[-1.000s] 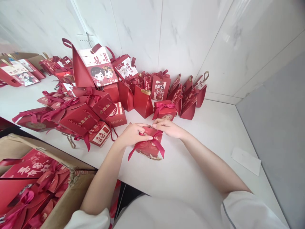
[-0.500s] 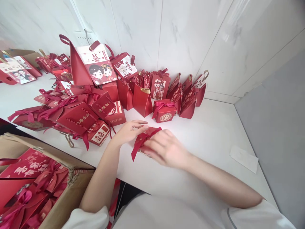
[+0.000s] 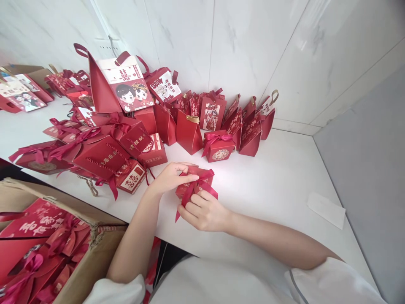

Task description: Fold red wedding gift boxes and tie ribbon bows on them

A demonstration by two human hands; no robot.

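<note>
A small red gift box (image 3: pixel 191 171) with a crimson ribbon (image 3: pixel 205 174) tied in a bow lies on the white table in front of me. My left hand (image 3: pixel 169 179) grips the box from its left side, thumb across the top by the bow's middle, fingers along the far edge. Curled at the near side of the box, my right hand (image 3: pixel 207 212) has its fingers closed on the ribbon, one tail hanging below them. The box's near side is mostly hidden by this hand. Just beyond stands another ribboned red box (image 3: pixel 219 151) with a round gold emblem.
Several red boxes with ribbons and cords are piled on the left, including a large bag-shaped box (image 3: pixel 134 93). Upright red boxes (image 3: pixel 189 135) line the wall. A cardboard carton (image 3: pixel 107 245) of red boxes stands at lower left. A white slip (image 3: pixel 326 210) lies at right.
My right hand has moved toward me and left, its fingers curling closed on the ribbon. More of the box top and bow shows. The left thumb has moved onto the bow.
</note>
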